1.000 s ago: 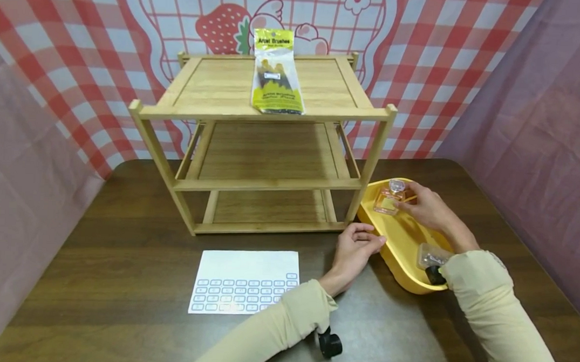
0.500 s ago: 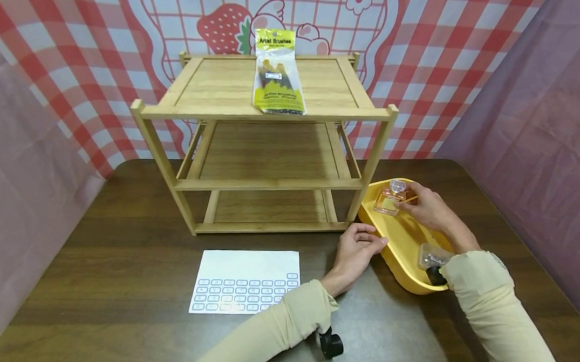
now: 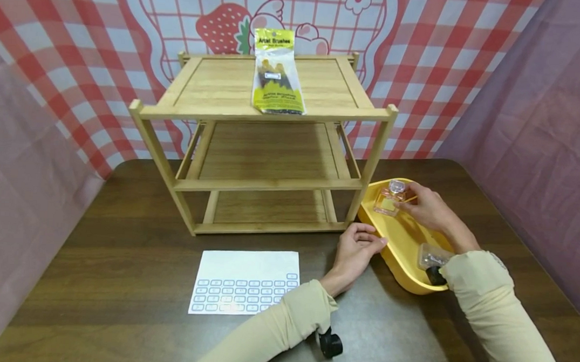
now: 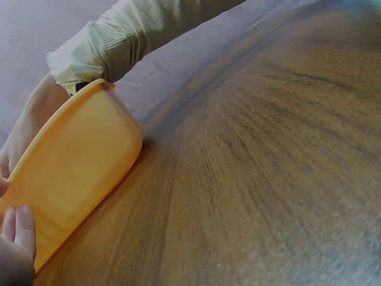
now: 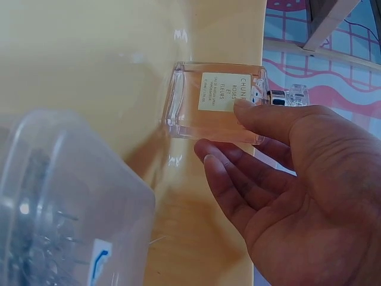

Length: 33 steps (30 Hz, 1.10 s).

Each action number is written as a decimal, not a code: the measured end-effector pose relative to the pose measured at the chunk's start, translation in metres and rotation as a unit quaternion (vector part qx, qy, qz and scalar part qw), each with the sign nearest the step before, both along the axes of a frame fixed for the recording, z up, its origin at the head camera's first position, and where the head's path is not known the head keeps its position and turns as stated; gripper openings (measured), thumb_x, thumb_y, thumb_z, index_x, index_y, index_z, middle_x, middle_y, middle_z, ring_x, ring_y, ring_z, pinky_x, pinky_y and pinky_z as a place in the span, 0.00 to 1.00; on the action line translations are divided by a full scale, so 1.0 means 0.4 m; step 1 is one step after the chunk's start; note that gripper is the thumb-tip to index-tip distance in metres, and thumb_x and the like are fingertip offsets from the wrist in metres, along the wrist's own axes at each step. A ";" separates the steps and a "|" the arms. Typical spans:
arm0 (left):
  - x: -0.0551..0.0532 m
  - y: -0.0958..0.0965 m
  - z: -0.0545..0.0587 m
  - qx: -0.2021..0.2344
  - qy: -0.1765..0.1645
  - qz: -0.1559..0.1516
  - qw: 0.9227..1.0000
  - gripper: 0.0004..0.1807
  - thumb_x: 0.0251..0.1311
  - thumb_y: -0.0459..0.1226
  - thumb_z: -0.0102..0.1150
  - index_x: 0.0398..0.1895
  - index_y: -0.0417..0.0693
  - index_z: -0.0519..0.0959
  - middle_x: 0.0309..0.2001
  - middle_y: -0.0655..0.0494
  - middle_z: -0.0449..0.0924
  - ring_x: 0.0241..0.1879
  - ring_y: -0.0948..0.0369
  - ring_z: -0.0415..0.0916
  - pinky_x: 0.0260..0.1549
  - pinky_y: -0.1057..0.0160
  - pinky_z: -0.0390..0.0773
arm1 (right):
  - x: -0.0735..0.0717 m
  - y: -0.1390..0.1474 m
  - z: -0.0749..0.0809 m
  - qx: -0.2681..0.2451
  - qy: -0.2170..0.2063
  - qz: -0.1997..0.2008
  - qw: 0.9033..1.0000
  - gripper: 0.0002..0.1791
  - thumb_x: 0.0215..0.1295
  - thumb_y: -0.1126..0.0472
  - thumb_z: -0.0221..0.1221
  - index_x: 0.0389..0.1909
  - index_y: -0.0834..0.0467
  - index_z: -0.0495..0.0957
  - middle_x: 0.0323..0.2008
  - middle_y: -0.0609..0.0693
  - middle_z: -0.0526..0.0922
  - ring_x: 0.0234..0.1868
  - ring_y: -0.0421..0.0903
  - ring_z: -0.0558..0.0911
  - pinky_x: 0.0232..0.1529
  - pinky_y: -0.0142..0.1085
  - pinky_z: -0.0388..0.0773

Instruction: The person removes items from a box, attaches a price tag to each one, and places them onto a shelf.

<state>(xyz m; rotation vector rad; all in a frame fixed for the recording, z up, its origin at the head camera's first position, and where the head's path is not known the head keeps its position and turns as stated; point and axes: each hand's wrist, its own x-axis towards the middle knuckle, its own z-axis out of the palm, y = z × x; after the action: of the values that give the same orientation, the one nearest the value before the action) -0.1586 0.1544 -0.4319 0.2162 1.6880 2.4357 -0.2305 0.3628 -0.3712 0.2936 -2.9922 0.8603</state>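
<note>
My right hand (image 3: 427,208) pinches a glass perfume bottle (image 3: 386,200) near its neck, inside the far end of a yellow plastic tray (image 3: 400,272). In the right wrist view the thumb lies on the front of the perfume bottle (image 5: 217,125), at the edge of its cream label. Pinkish-orange liquid shows through the glass, below a clear faceted cap (image 5: 297,95). My left hand (image 3: 355,254) rests at the tray's near-left side. Fairly straight fingers (image 4: 25,229) touch the tray's outer wall (image 4: 89,155) in the left wrist view, with the thumb tip at the rim.
A clear plastic box (image 5: 77,196) of small metal pieces sits in the tray's near end. Left of the tray stands a three-tier wooden rack (image 3: 265,185), bearing a pack of artist brushes (image 3: 278,83) on top. A sheet of labels (image 3: 247,265) lies in front of it.
</note>
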 end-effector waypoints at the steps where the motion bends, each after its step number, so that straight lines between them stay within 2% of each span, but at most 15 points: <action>1: 0.000 -0.001 0.000 0.001 0.000 -0.001 1.000 0.13 0.60 0.25 0.69 0.46 0.34 0.77 0.32 0.56 0.81 0.30 0.67 0.77 0.43 0.52 0.86 | 0.000 -0.001 0.000 -0.002 0.000 0.000 1.000 0.17 0.72 0.67 0.61 0.53 0.75 0.72 0.47 0.74 0.80 0.48 0.67 0.80 0.45 0.54 0.79; 12: -0.001 -0.005 -0.002 -0.006 0.008 -0.006 1.000 0.14 0.59 0.26 0.69 0.47 0.34 0.77 0.33 0.55 0.82 0.31 0.67 0.77 0.43 0.55 0.86 | 0.000 0.000 0.005 -0.003 -0.001 -0.001 1.000 0.18 0.73 0.65 0.62 0.53 0.76 0.73 0.47 0.73 0.81 0.47 0.65 0.81 0.44 0.52 0.79; 26: -0.001 -0.006 -0.002 -0.004 0.006 -0.012 1.000 0.14 0.61 0.26 0.68 0.48 0.33 0.77 0.33 0.55 0.81 0.30 0.67 0.77 0.44 0.52 0.86 | 0.004 0.003 0.009 0.002 -0.004 0.000 1.000 0.20 0.74 0.63 0.62 0.55 0.77 0.72 0.48 0.74 0.80 0.48 0.67 0.81 0.46 0.55 0.80; 33: -0.001 -0.009 -0.001 -0.007 0.005 -0.012 1.000 0.14 0.61 0.26 0.68 0.48 0.33 0.77 0.33 0.56 0.81 0.30 0.67 0.77 0.43 0.53 0.86 | 0.002 0.003 0.007 0.004 0.003 0.000 1.000 0.19 0.73 0.64 0.62 0.53 0.77 0.72 0.47 0.73 0.81 0.47 0.66 0.81 0.44 0.52 0.79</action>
<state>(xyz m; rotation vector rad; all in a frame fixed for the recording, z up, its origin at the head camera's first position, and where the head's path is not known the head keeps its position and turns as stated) -0.1590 0.1509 -0.4322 0.2459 1.6955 2.4085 -0.2295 0.3638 -0.3686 0.2954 -2.9899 0.8472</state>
